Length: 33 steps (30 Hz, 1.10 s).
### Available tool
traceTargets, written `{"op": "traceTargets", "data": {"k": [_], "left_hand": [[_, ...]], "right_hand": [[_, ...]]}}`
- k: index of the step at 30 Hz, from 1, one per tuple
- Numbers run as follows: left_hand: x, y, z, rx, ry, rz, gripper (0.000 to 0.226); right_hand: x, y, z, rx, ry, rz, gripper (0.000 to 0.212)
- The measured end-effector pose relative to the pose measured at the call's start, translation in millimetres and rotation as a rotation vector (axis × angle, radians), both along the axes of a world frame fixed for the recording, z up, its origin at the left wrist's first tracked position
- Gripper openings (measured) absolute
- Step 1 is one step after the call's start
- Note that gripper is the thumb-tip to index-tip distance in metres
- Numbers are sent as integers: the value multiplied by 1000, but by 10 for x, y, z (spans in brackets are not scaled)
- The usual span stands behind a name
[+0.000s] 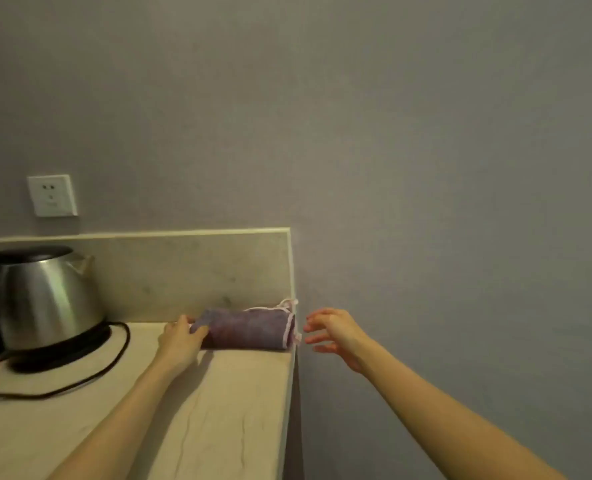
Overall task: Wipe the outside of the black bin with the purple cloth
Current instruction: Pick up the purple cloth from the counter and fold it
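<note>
Pale, veined tabletop [225, 417] under a grey wall [426, 168], with a low backsplash [183, 271] of the same stone along its far edge. Rolled up at the far right corner of that tabletop, right against the backsplash: purple cloth [249, 329], lying crosswise, pale pink hem and a small loop showing at the right end, level with the tabletop's right edge. Held at its left end by the left grip [180, 341], fingers curled over the top of the roll and thumb pressed to its near side, forearm stretched across the tabletop from the near edge. Hovering in the air past the tabletop's right edge, just beside the cloth's hemmed end but apart from it: right grip [332, 330], wide open, fingers spread and pointing left toward the roll, holding nothing. Farther left, well apart from the cloth: stainless-steel electric kettle [45, 296] with black lid and handle, upright on its black base [62, 356], spout turned toward the cloth. Trailing from the base across the tabletop and off to the left: black power cord [127, 338]. Higher up on the wall, above the kettle: white wall socket [52, 195].
</note>
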<state>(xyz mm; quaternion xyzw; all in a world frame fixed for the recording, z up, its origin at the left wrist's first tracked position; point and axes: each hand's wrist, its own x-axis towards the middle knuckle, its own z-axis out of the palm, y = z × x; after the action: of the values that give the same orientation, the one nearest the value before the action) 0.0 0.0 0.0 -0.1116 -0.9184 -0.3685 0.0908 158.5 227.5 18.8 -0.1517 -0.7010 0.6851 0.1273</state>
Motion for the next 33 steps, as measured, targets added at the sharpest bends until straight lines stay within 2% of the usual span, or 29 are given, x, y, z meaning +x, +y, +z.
{"op": "traceTargets", "data": {"k": [7,11,12,15,18,20,22,25,33], "left_hand": [[-175,10,-1,159,-142,-20,54],[-264,-14,50,160,-241,-49,64],[-268,-22,59,154,-259,-45,58],[-256,-30,50,207,-283,-108,14],[-179,12,14,315,-237,-164,5],[-111,50,9,365,-192,-181,19],[-67,75,7,310,-118,-193,24],[16,98,37,224,-41,-224,20],[544,400,373,268,106,-383,29]], "right_hand": [[-382,-226,-177,-45,-43,-71,21],[-509,-273,-259,-35,-23,-120,28],[-528,-280,-276,-25,-17,-128,29],[-544,-289,-302,-4,-14,-144,30],[-521,-294,-289,-4,-13,-149,36],[-494,-307,-264,-7,-20,-155,42],[-447,-311,-233,9,-34,-151,51],[-351,-281,-177,50,-36,-99,59],[184,58,-138,66,-47,-112,43]]}}
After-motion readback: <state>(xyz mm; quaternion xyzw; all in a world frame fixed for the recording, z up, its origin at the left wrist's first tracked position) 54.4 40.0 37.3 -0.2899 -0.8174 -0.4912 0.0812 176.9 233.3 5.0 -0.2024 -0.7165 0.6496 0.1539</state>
